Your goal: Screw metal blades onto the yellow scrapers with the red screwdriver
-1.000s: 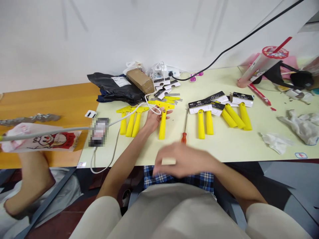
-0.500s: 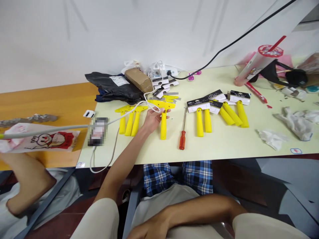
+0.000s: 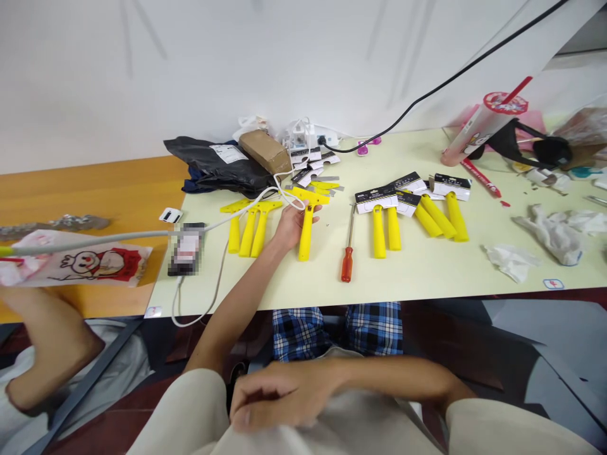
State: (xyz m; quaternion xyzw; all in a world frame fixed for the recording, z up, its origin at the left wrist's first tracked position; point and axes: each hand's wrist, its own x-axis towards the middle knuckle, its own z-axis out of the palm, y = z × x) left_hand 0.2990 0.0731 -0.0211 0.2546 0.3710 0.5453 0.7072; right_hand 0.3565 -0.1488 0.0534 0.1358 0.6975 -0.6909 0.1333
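Nearest on the pale tabletop [image 3: 427,272], a red-handled screwdriver [image 3: 346,265] lies right of the yellow scraper [image 3: 306,239]. A phone [image 3: 186,249] with blurred screen sits left; a white cable [image 3: 237,217] loops across the scraper's head. Behind are loose blades, a black parcel bag [image 3: 220,167] and a cardboard box [image 3: 265,150]. The right hand [image 3: 282,395], before the torso, has curled fingers; whether they enclose anything, I cannot tell. Farther out, the left hand [image 3: 286,229] grips the scraper just below its head, handle toward the person.
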